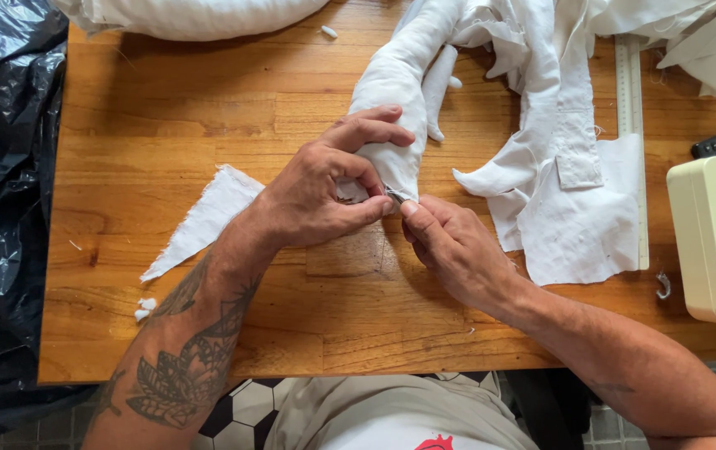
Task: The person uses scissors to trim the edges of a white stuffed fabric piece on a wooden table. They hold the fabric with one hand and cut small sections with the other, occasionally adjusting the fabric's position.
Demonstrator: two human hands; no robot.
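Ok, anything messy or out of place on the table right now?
Small white stuffing tufts lie loose near the table's left front edge, and another bit sits near the far edge. A frayed triangular cloth scrap lies apart beside the left hand. Nothing looks damaged or spilled.

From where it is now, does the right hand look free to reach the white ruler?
Probably yes: the right hand pinches a needle at the stuffed white fabric piece, and only flat white cloth lies before the ruler.

A stuffed white cloth tube (393,100) lies lengthwise on the wooden counter (208,125), its near end pinched between the fingers (366,179) of both hands, where a thin metal pin or needle (394,197) shows at the seam
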